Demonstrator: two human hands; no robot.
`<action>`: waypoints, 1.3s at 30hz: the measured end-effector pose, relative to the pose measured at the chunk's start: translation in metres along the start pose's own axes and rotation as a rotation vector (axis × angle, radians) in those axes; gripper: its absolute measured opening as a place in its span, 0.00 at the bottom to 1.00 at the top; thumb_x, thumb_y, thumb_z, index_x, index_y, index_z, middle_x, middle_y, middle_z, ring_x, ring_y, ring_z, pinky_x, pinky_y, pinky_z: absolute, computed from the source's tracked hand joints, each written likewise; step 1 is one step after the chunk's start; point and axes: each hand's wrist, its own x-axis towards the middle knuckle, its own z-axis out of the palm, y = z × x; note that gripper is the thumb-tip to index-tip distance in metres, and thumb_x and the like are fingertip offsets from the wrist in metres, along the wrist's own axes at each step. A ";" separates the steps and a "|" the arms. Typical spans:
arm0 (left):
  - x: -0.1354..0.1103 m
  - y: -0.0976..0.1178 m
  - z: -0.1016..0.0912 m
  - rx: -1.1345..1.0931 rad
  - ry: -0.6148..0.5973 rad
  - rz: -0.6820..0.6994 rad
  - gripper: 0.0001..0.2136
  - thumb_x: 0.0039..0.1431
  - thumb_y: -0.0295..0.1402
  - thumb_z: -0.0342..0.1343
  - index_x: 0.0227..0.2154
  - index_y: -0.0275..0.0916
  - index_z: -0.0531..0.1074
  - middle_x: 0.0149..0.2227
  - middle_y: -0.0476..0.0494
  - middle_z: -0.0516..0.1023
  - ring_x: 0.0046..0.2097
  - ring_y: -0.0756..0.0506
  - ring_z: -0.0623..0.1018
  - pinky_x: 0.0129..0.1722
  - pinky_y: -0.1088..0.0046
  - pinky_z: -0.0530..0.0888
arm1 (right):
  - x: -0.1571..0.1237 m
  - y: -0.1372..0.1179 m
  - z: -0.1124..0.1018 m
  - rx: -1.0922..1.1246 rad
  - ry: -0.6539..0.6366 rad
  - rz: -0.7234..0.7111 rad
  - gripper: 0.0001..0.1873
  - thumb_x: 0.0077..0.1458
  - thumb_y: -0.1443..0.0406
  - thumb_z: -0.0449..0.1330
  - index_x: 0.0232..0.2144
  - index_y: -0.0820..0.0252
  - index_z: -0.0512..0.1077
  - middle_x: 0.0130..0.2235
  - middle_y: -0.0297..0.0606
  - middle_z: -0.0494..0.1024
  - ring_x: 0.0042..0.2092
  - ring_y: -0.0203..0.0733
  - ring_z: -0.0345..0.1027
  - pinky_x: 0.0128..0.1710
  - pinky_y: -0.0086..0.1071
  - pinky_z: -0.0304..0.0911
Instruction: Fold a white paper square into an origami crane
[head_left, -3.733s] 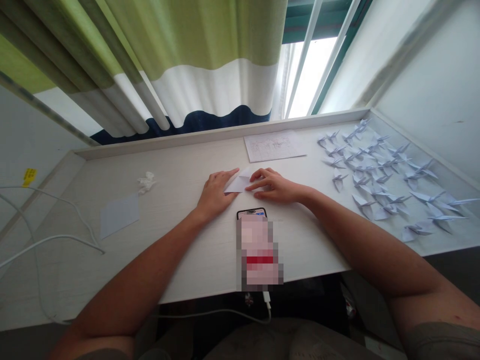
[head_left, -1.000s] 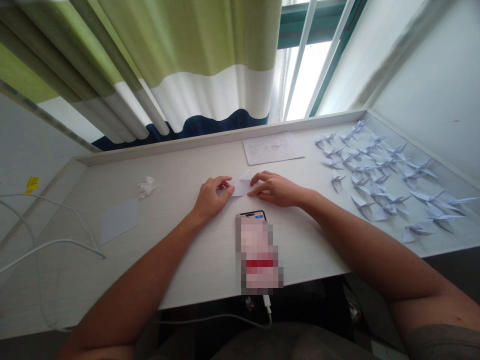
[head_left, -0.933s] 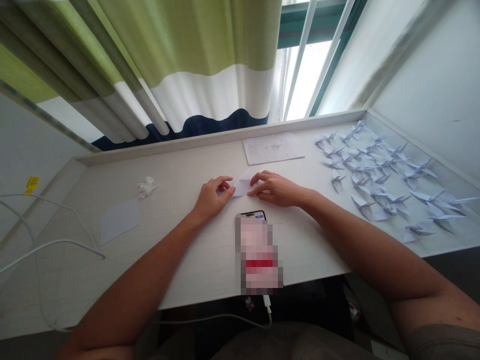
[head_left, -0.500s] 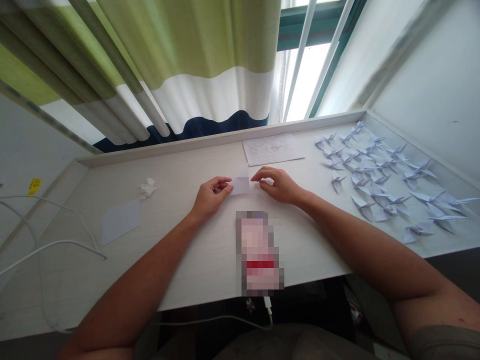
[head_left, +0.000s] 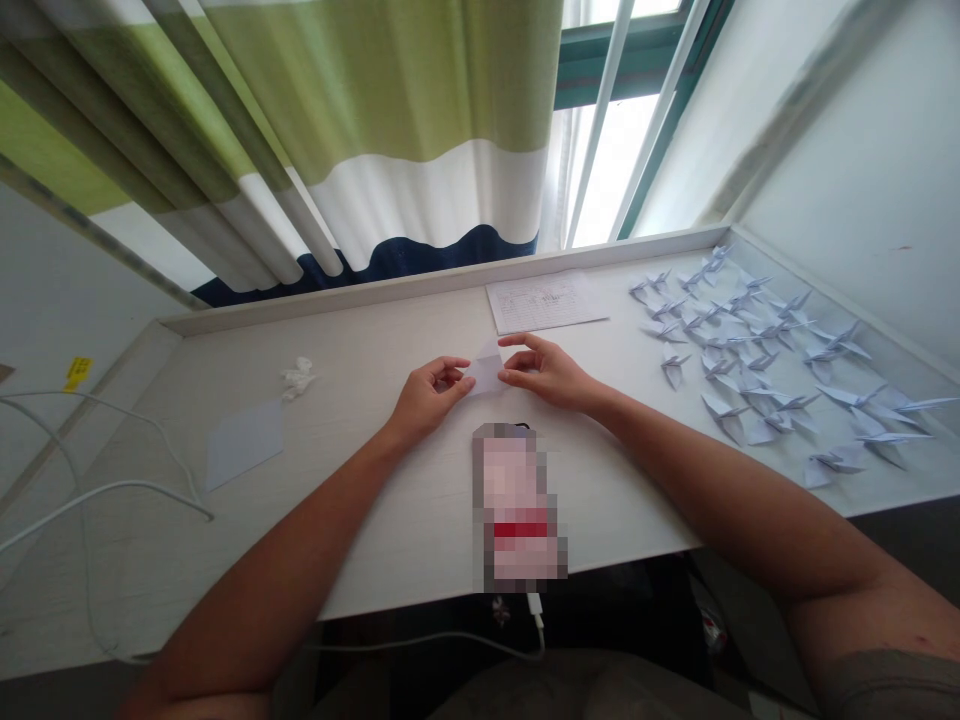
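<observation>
Between my hands is a small piece of folded pale paper, a pointed shape raised slightly above the white desk. My left hand pinches its left side with the fingertips. My right hand holds its right side between the thumb and fingers. Part of the paper is hidden by my fingers. A phone lies on the desk just below my hands, its screen blurred out, and neither hand touches it.
Several folded paper cranes cover the desk's right end. A handwritten sheet lies by the back ledge. Left of my hands are crumpled tissue and a blank paper square. White cables run across the left side.
My hands have come in from lying spread on the desk to pinching the folded paper from both sides. The paper has turned slightly and lifted off the desk.
</observation>
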 end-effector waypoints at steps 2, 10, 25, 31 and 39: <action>0.000 0.000 0.000 0.004 -0.017 0.002 0.19 0.55 0.44 0.69 0.46 0.39 0.81 0.35 0.45 0.82 0.38 0.45 0.79 0.43 0.67 0.76 | 0.001 0.002 -0.001 -0.028 0.003 -0.003 0.27 0.56 0.63 0.70 0.56 0.56 0.69 0.35 0.33 0.84 0.37 0.42 0.78 0.40 0.38 0.71; 0.001 -0.003 0.000 -0.039 -0.076 -0.036 0.20 0.56 0.48 0.68 0.45 0.38 0.82 0.37 0.43 0.85 0.40 0.43 0.82 0.45 0.65 0.77 | 0.002 0.005 -0.004 0.033 -0.028 0.027 0.28 0.52 0.65 0.72 0.54 0.56 0.70 0.34 0.33 0.84 0.37 0.43 0.79 0.42 0.39 0.72; 0.001 -0.002 0.000 -0.080 -0.089 -0.084 0.22 0.52 0.54 0.70 0.37 0.38 0.84 0.40 0.40 0.87 0.41 0.41 0.83 0.45 0.63 0.78 | -0.001 -0.001 -0.004 0.022 -0.027 0.045 0.36 0.53 0.65 0.71 0.62 0.57 0.66 0.34 0.34 0.85 0.37 0.44 0.79 0.44 0.41 0.74; 0.001 -0.002 -0.001 -0.110 -0.099 -0.116 0.27 0.46 0.59 0.72 0.36 0.38 0.84 0.40 0.39 0.87 0.41 0.40 0.83 0.45 0.63 0.78 | -0.002 -0.002 -0.005 0.038 -0.037 0.047 0.37 0.52 0.67 0.72 0.62 0.56 0.66 0.34 0.33 0.84 0.37 0.44 0.80 0.46 0.42 0.75; 0.001 -0.001 -0.001 -0.108 -0.091 -0.120 0.27 0.44 0.59 0.74 0.35 0.38 0.84 0.38 0.40 0.87 0.40 0.41 0.83 0.44 0.64 0.78 | -0.002 -0.004 -0.005 0.042 -0.038 0.071 0.36 0.53 0.67 0.72 0.62 0.56 0.66 0.34 0.33 0.84 0.37 0.43 0.80 0.45 0.41 0.74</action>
